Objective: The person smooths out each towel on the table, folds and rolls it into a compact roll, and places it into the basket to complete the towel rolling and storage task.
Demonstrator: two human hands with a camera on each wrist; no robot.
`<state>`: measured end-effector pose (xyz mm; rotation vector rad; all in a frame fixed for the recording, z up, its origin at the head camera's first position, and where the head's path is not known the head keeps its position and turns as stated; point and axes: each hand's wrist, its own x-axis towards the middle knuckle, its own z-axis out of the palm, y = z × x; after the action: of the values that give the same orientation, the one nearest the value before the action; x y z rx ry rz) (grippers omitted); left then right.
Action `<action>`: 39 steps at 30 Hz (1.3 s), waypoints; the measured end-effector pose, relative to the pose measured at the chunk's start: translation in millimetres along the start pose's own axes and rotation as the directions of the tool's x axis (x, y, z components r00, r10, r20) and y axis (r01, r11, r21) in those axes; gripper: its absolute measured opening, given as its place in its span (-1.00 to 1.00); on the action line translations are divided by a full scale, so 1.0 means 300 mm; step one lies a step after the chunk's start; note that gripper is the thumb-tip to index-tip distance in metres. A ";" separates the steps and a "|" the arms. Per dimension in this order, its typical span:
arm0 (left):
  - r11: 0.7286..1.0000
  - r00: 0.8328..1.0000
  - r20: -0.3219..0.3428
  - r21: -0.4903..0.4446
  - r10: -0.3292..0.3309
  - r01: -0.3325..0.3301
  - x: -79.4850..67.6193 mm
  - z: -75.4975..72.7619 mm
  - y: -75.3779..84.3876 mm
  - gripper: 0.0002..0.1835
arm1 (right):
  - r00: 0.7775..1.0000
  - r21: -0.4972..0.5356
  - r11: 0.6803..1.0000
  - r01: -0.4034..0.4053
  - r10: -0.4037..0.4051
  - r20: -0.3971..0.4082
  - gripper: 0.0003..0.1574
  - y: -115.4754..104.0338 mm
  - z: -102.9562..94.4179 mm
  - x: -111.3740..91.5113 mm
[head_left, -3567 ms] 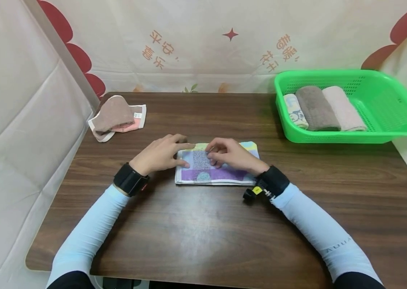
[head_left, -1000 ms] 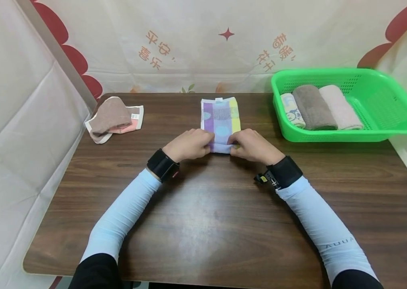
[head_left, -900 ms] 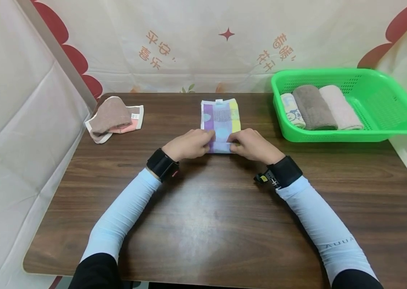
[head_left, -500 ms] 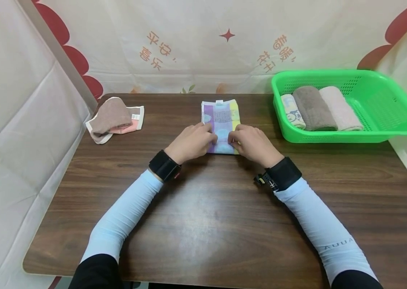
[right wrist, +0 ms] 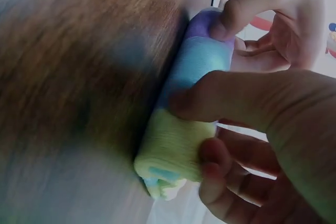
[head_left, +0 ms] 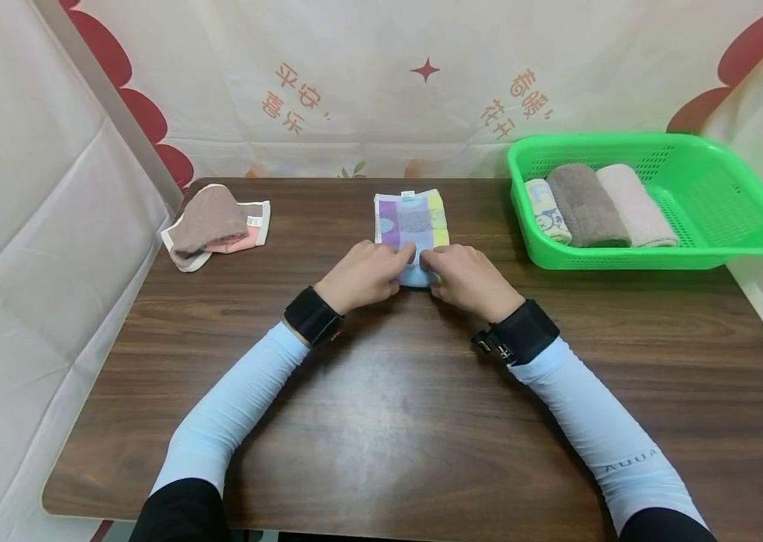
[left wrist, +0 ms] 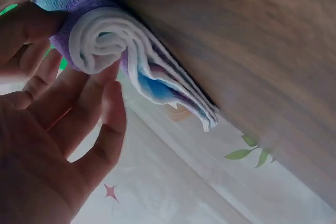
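Observation:
A small checked towel (head_left: 411, 218) in purple, blue and yellow lies on the table, its far part flat with a white tag. Its near end is rolled, and the left wrist view shows the white-edged spiral of the rolled towel (left wrist: 100, 38). My left hand (head_left: 364, 275) grips the left end of the roll, thumb on the near side and fingers over it. At the right end my right hand (head_left: 469, 278) holds the roll the same way; the right wrist view shows its thumb pressed on the blue part of the towel (right wrist: 202, 59).
A green basket (head_left: 659, 260) at the back right holds a patterned towel (head_left: 547, 211), a grey towel (head_left: 588, 207) and a pale pink towel (head_left: 637, 205), all rolled or folded. A crumpled brown and pink towel (head_left: 212, 222) lies at the table's back left.
The checked towel was a wide folded rectangle, then stood lengthwise with its near edge turned up. Now that near end is a thicker roll, with both hands gripping it.

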<state>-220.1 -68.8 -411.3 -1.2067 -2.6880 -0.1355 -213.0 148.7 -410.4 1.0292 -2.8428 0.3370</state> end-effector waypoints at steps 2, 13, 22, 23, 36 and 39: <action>0.999 1.000 0.016 -0.031 -0.011 0.012 -0.003 -0.006 -0.004 -0.74 | 1.000 0.008 1.000 -0.004 0.004 0.004 -0.61 0.002 0.001 0.002; 0.999 0.999 0.039 0.043 -0.015 0.014 0.001 -0.017 0.015 -0.75 | 0.998 0.130 0.989 -0.066 0.065 0.014 -0.66 0.046 0.031 0.010; 0.999 0.998 0.052 -0.015 -0.032 0.033 0.002 0.002 0.006 -0.80 | 0.998 0.046 0.997 -0.059 0.060 -0.013 -0.70 0.031 0.000 0.004; 0.999 0.997 0.064 -0.026 -0.040 0.042 0.002 0.002 0.004 -0.78 | 0.999 0.031 0.998 -0.047 0.047 -0.019 -0.69 0.023 -0.007 0.003; 0.971 0.979 0.177 -0.198 -0.097 0.132 -0.002 -0.026 -0.019 -0.57 | 0.996 -0.007 1.000 0.020 -0.021 -0.088 -0.79 0.016 0.027 0.022; 0.988 0.989 0.126 -0.118 -0.082 0.097 -0.001 -0.033 -0.011 -0.70 | 0.997 0.040 0.999 -0.007 0.010 -0.077 -0.76 0.027 0.036 0.025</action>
<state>-221.0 -72.6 -401.6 -1.1627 -2.8792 -0.2530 -224.1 147.5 -421.0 0.9883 -2.7834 0.4263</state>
